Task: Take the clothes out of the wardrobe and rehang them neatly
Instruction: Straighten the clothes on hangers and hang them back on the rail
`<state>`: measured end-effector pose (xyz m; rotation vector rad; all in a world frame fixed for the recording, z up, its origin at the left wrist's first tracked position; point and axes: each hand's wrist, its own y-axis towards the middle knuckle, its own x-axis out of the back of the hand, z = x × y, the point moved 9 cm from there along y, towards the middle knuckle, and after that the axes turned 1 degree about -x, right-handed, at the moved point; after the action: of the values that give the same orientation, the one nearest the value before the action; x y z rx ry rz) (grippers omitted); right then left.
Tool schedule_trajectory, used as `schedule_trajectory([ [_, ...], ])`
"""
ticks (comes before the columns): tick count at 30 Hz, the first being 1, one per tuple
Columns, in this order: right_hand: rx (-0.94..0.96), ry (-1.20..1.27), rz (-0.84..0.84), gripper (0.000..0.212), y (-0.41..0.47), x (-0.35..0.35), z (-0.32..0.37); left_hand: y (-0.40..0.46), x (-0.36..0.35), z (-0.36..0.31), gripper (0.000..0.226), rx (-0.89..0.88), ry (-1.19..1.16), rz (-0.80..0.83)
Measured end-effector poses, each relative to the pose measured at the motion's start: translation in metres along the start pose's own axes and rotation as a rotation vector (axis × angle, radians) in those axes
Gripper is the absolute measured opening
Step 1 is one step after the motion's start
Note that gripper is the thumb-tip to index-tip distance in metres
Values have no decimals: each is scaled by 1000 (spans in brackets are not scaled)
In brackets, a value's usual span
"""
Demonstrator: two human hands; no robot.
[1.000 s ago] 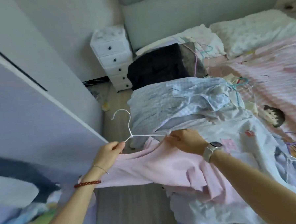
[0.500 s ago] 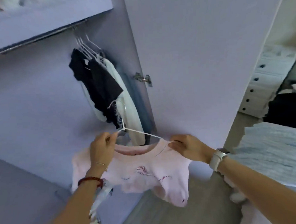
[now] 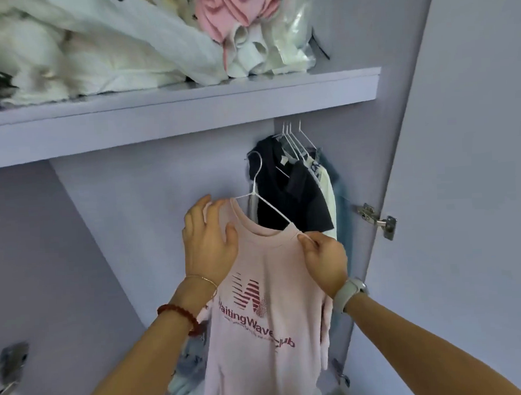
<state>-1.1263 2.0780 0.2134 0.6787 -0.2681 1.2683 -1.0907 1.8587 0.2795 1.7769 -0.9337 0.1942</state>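
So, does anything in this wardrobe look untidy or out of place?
Yes. The clothes on the top shelf lie in a crumpled heap, not folded. The hangers below are bunched at the right end.

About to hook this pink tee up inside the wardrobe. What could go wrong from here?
1. The left hand lies flat on the pink T-shirt; only the right hand pinches the white hanger, so it may tilt.
2. The hanger's hook could snag the dark shirt close behind it.
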Motion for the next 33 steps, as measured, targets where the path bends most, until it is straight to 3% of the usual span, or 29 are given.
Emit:
schedule_trajectory([
  [7,-4,64,-101,25,86,-15,21,52,36,-60,54,-338,312,-302],
  [10,3,85,-125,26,120,-23,31,76,26,-63,66,-323,528,-334],
  [16,-80,45,-58,28,167,-54,25,109,-9,-33,68,-221,783,-295],
  [27,-7,-16,150,30,162,-78,14,108,-5,-32,74,-237,819,-257],
  [33,183,-62,185,49,98,-47,-6,55,-37,-11,65,-134,557,-141],
])
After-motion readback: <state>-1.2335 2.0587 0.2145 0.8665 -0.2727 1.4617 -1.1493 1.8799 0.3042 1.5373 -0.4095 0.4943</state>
